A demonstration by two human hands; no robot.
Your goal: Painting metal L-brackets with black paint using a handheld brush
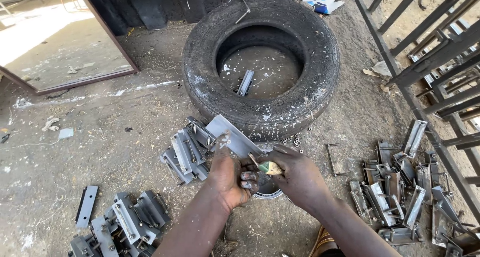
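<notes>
My left hand (231,179) grips the lower end of a flat grey metal bracket (234,137), holding it tilted up toward the tyre. My right hand (295,174) is closed on a small paintbrush with a green and yellow handle (267,167), its tip at the bracket's lower end by my left fingers. A small round tin (266,188) sits on the ground just under both hands, mostly hidden by them.
A worn black tyre (261,62) lies flat ahead with one metal piece inside. Piles of grey metal brackets lie at left (187,152), lower left (122,224) and right (400,192). Small nuts (292,139) lie scattered by the tyre. A metal gate frame (430,62) stands on the right.
</notes>
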